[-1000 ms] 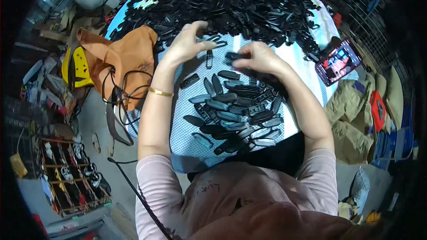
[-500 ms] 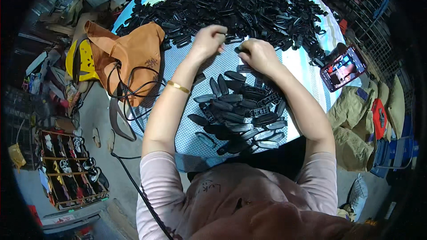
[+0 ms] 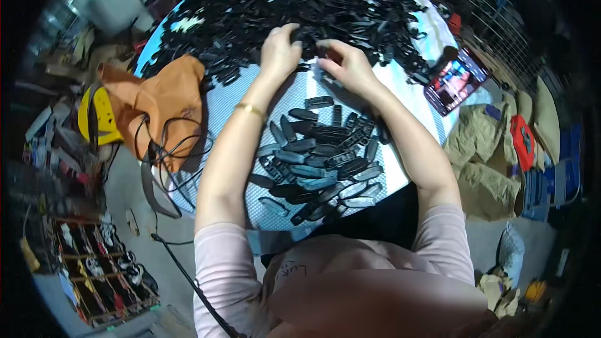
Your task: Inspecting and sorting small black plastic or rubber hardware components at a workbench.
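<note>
At the near edge of a broad heap of small black plastic pieces (image 3: pixel 282 6), my left hand (image 3: pixel 280 55) reaches in with its fingers spread; I see nothing held in it. Close by on the right is my right hand (image 3: pixel 352 70), its thumb and forefinger apart. A dark, blurred shape lies just below that thumb, too smeared to name. Between my forearms lies a smaller group of long, oval-ended black pieces (image 3: pixel 325 150), some of them glossy and some with openwork. Both groups rest on a patterned light cloth (image 3: pixel 231 103) over a round-edged table.
An orange-brown bag (image 3: pixel 172 103) with a tangled black cable sits at the table's left edge, beside a yellow object (image 3: pixel 103 116). A lit phone (image 3: pixel 457 81) stands at the right edge. Brown sacks (image 3: pixel 482 188) are beyond it. A shoe rack (image 3: pixel 103 269) stands lower left.
The view has shifted, so the table sits further left. My right thumb and forefinger have parted from a pinch on a small dark piece. My left fingers have moved onto the heap.
</note>
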The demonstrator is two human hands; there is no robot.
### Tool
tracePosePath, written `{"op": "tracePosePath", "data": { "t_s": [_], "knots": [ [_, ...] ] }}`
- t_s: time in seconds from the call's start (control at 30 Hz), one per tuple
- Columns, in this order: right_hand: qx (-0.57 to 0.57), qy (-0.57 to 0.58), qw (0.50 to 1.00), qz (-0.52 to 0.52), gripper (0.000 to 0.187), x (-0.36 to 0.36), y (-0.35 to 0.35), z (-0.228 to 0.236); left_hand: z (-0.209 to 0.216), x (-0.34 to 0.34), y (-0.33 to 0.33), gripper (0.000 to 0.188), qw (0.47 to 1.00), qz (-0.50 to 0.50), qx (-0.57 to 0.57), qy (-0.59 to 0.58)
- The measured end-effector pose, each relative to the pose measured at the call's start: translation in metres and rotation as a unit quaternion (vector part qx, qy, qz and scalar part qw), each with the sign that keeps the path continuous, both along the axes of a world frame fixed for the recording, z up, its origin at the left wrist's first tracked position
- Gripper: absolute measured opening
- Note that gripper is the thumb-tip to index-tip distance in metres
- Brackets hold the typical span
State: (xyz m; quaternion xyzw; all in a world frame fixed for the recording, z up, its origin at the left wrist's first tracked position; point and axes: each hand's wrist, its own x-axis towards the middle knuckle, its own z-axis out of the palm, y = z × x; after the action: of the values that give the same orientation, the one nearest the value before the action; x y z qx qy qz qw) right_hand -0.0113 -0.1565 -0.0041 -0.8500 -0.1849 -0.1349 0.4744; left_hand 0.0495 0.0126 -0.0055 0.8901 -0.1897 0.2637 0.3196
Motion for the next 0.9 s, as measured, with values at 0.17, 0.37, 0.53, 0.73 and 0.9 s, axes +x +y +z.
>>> {"op": "tracePosePath", "data": {
  "t_s": [0.17, 0.37, 0.53, 0.73, 0.9],
  "knots": [
    [0.065, -0.066, 0.995, 0.046, 0.039, 0.005, 0.0, 0.001, 0.015, -0.041, 0.009, 0.039, 0.992, -0.108, 0.027, 0.052],
    [0.065, -0.083, 0.993, 0.052, 0.037, -0.014, 0.01, 0.008, 0.025, -0.066, 0.011, 0.034, 0.828, -0.203, -0.374, 0.364],
    [0.192, 0.047, 0.977, 0.075, 0.026, -0.007, 0.011, 0.003, 0.018, -0.067, 0.021, 0.037, 0.816, -0.273, -0.361, 0.359],
    [0.372, 0.139, 0.91, 0.115, 0.045, -0.014, 0.003, 0.024, 0.018, -0.067, 0.02, 0.028, 0.836, -0.196, -0.371, 0.353],
    [0.469, 0.172, 0.849, 0.17, 0.046, -0.016, 0.005, 0.025, 0.019, -0.072, 0.013, 0.029, 0.821, -0.202, -0.41, 0.342]
  ]
}}
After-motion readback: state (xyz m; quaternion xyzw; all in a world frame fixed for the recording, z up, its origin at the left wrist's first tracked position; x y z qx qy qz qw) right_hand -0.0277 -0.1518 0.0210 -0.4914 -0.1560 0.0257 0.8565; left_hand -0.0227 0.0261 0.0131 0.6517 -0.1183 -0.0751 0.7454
